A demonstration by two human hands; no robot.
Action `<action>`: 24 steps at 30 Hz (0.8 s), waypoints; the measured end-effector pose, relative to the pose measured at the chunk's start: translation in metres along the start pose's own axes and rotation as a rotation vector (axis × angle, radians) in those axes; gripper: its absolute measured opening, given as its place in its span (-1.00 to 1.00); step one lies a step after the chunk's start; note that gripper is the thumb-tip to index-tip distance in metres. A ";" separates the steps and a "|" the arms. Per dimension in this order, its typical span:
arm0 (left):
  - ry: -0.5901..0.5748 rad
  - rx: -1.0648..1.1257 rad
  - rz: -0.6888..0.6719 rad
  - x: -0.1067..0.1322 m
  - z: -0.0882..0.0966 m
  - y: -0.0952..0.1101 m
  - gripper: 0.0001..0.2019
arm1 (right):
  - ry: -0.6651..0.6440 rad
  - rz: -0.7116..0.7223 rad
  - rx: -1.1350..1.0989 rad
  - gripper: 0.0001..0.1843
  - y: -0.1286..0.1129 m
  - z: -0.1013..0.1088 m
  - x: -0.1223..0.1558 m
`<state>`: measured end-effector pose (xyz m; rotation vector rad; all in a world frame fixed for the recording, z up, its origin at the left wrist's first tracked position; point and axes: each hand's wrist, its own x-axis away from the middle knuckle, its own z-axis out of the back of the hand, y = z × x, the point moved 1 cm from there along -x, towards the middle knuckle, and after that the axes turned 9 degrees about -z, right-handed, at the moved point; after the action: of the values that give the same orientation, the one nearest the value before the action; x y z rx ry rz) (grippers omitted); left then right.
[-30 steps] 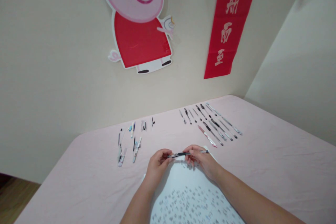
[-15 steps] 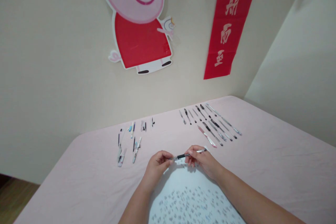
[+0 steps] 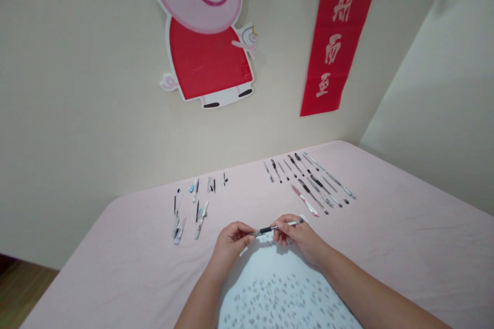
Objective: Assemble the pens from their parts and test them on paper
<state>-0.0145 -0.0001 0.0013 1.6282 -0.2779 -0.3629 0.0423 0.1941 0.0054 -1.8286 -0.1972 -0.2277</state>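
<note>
Held nearly level in front of me is a pen (image 3: 266,230) with a black grip section and a pale barrel. My left hand (image 3: 232,241) pinches its left end between thumb and fingers. Toward the other end, the fingers of my right hand (image 3: 299,239) close around the barrel, and the dark tip of that end sticks out past them. Whether the left fingers hold a separate cap or part is too small to tell. Beneath both hands lies a white surface (image 3: 278,262) covered with small dark marks.
Several pens (image 3: 313,187) lie in two rows at the back right, one of them a pink pen (image 3: 304,200). Back left are groups of pen parts (image 3: 198,218), caps and thin refills. All rest on a pink cloth (image 3: 127,257) against the wall.
Hardly anything differs. Both hands keep hold of the pen in almost the same spot, and the right hand has shifted very slightly.
</note>
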 end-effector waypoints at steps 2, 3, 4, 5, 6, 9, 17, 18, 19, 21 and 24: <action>-0.003 -0.004 -0.015 0.000 0.001 -0.001 -0.85 | 0.000 0.003 -0.002 -0.56 0.001 0.000 0.000; -0.003 -0.008 -0.023 0.000 0.001 -0.002 -0.85 | 0.001 0.006 -0.004 -0.56 0.001 0.000 0.000; -0.001 -0.012 -0.030 0.000 0.001 -0.003 -0.85 | 0.000 0.009 -0.006 -0.56 0.001 0.000 0.000; 0.001 -0.016 -0.036 0.000 0.001 -0.003 -0.85 | 0.002 0.011 -0.007 -0.56 0.002 0.000 0.000; 0.002 -0.021 -0.041 -0.001 0.001 -0.004 -0.85 | 0.005 0.012 -0.008 -0.56 0.002 0.000 -0.001; 0.001 -0.041 -0.063 -0.002 0.001 -0.006 -0.87 | 0.010 0.008 -0.005 -0.55 0.003 0.000 -0.001; 0.003 -0.047 -0.056 -0.001 0.001 -0.005 -0.90 | 0.007 0.016 0.023 -0.55 0.002 -0.001 0.000; 0.003 -0.038 -0.039 0.000 0.001 -0.004 -0.89 | 0.005 0.018 0.027 -0.56 0.002 -0.001 0.000; 0.002 -0.028 -0.023 0.000 0.000 -0.003 -0.89 | 0.004 0.019 0.031 -0.56 0.002 -0.001 0.000; 0.002 -0.014 0.002 0.001 0.000 -0.001 -0.87 | -0.001 0.020 0.040 -0.57 0.002 -0.001 0.001; 0.002 -0.006 0.014 0.002 -0.001 0.000 -0.86 | -0.005 0.023 0.046 -0.58 0.002 -0.001 0.001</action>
<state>-0.0128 -0.0001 0.0018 1.6194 -0.2865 -0.3511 0.0437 0.1930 0.0039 -1.7851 -0.1832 -0.2007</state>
